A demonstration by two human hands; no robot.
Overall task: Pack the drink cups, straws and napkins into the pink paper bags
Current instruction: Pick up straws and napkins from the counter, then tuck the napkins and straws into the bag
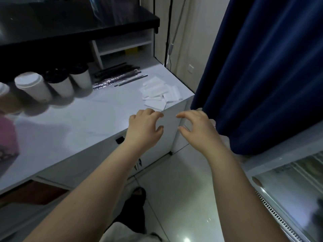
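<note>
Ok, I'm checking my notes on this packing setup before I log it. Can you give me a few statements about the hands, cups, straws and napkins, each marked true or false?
1. The left hand and the right hand hold nothing. True.
2. The straws stand inside a cup. False: the straws lie flat on the counter.
3. The napkins lie in a loose pile near the counter's corner. True.
4. Every cup has a white lid. False: the white-lidded cup stands beside a black-lidded cup.

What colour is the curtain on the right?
Dark navy blue curtain, plain with no pattern; the head view shows it.
</note>
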